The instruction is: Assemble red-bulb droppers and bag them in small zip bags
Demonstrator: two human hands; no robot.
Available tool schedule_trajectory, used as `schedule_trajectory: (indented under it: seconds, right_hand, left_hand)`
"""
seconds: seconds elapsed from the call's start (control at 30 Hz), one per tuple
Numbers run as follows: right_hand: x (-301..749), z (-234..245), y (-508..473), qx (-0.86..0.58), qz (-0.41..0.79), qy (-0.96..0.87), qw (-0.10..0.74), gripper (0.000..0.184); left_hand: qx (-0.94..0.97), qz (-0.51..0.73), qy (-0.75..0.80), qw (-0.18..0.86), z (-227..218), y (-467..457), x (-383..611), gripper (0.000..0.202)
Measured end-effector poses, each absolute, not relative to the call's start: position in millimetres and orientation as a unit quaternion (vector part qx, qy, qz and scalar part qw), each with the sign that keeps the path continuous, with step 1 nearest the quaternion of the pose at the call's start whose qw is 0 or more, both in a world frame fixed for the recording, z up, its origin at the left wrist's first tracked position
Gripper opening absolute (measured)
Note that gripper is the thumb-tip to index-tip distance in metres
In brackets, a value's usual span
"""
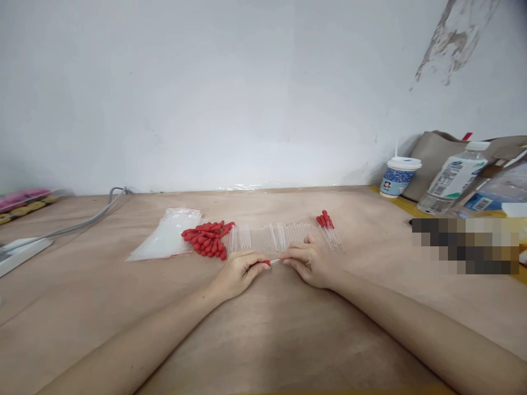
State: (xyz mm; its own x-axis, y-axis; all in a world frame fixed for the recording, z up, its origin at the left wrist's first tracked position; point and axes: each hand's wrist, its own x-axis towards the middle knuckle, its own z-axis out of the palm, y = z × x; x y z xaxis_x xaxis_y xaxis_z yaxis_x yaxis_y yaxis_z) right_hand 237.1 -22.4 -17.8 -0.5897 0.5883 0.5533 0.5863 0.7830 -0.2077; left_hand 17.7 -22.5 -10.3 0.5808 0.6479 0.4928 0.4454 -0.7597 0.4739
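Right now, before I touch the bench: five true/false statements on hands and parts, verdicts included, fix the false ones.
1. The left hand grips a red bulb. True.
2. The right hand lies palm up, holding nothing. False: the right hand pinches a clear tube.
3. The bulb pile lies between the white plastic and the tube row. True.
4. The cup stands left of the white plastic. False: the cup is at the far right, near the bottle.
5. The bulb-topped tubes lie right of the tube row. True.
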Motion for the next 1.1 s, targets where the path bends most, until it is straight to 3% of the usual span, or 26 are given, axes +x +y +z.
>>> schedule_trajectory:
  seconds: [0.2, 0.53, 1.1]
  right_hand:
    - [230.3, -25.7, -26.1, -0.343, -0.138, -0.872, 0.32, 0.023]
    - [235.6, -24.4, -21.7, -0.329, -0.008, -0.865, 0.379, 0.016]
    - [225.5, -28.3, -27.4, -0.324, -0.038, -0.88, 0.346, 0.025]
  left_hand:
    - [0.861, 0.351, 0.346, 0.124, -12.6, -20.0, 20.0, 0.019]
    - [0.823, 0.385, 0.381, 0.173, -13.4, -11.9, 15.1, 0.021]
    - [0.865, 0.349, 0.324, 0.159, -13.9, -17.8, 15.8, 0.015]
